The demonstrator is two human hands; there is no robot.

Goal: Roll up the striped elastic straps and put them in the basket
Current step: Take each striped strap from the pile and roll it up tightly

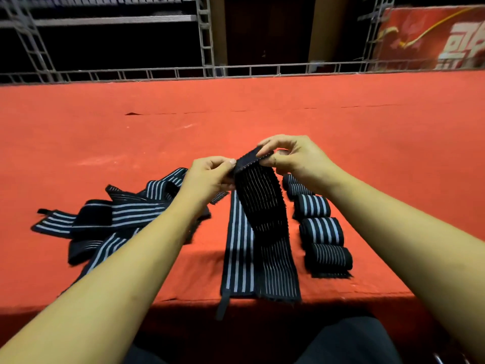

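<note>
Pinching the far end of one striped elastic strap between both hands, lifted clear of the red bench. Left hand closed on the left corner of that end, thumb and forefinger nipped tight; right hand closed on the right corner, fingers curled over the top edge as if to turn it down. No open hand here, neither one free.

Running from that raised end straight back toward the body, long axis near-to-far, draping down onto the bench and ending at the near edge. Lying flat just left of it, a second strap, parallel, its black tab hanging over the bench's front.

Judging the next move: rolling must go along that long axis, from the held far end toward the body, so both hands need to stay level across the short width or the coil will skew. Both hands equally close to the start, one per corner.

Sitting just right of the held strap, a row of finished rolls, lined up near-to-far, beneath the right wrist. Heaped well left, under the left forearm, a tangle of unrolled straps. No basket anywhere in view, so its direction cannot be told.
</note>
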